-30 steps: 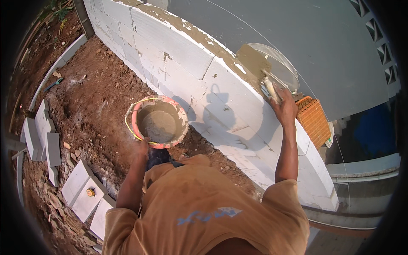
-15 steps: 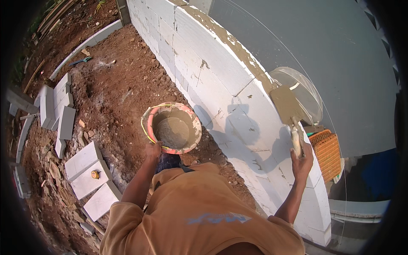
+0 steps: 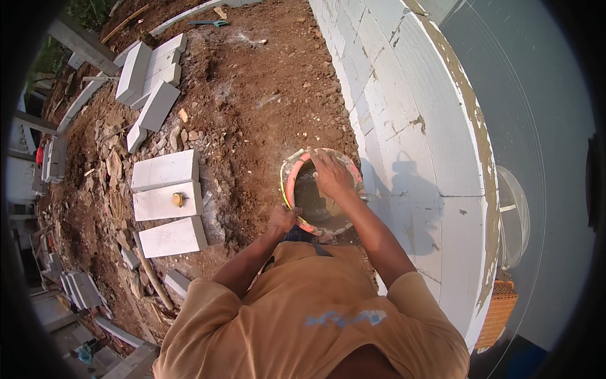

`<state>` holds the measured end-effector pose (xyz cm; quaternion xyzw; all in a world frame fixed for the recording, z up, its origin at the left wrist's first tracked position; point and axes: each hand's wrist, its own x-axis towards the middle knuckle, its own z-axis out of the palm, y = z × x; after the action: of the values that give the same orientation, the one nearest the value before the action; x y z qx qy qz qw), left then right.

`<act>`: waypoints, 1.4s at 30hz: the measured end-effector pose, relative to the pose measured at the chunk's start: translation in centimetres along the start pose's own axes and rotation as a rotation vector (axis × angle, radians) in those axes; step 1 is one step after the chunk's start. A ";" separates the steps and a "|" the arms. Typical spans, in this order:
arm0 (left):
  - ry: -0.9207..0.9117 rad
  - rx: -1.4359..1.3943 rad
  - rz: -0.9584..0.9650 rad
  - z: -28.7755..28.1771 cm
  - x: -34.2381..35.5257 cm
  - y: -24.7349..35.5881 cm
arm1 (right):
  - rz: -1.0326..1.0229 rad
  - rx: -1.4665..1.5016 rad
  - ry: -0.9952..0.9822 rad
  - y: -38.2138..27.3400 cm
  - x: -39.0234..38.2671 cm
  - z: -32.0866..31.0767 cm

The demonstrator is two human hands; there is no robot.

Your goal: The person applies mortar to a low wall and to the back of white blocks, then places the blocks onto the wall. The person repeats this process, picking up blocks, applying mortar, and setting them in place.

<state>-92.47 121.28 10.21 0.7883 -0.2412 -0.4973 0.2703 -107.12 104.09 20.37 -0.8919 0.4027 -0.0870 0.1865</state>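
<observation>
The round bucket, with a reddish, mortar-smeared rim and a yellow-green cord, is close in front of my body. Grey mortar lies inside it. My left hand grips the near left of its rim. Reaching over the bucket, my right hand has its fingers curled near the far rim. The trowel it held a moment ago is hidden by the hand and bucket. On the right stands a white block wall with a strip of mortar along its top.
White blocks lie to the left, one bearing a yellow tape measure. More blocks are stacked farther off. Rubble covers the reddish soil. Beyond the wall are an orange basket and a pale mesh cover.
My right hand has swung left from above the wall, where it held the mortar-coated trowel, to the bucket. My left hand stays on the rim. The view has turned left.
</observation>
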 end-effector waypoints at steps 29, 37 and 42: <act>0.224 -0.224 -0.377 -21.3 7.8 -5.0 | -0.102 0.004 -1.028 12.5 34.6 19.0; 0.260 -0.129 -0.785 -14.5 -6.0 -20.9 | 0.038 -0.180 -1.143 23.1 41.9 29.6; 0.309 -0.330 -0.800 -12.6 -2.0 -18.5 | 0.050 -0.420 -0.967 24.2 43.0 33.9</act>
<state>-79.69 138.55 3.74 0.8308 0.2075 -0.4709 0.2120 -84.92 66.02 -20.18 -0.8384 0.3005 0.4215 0.1703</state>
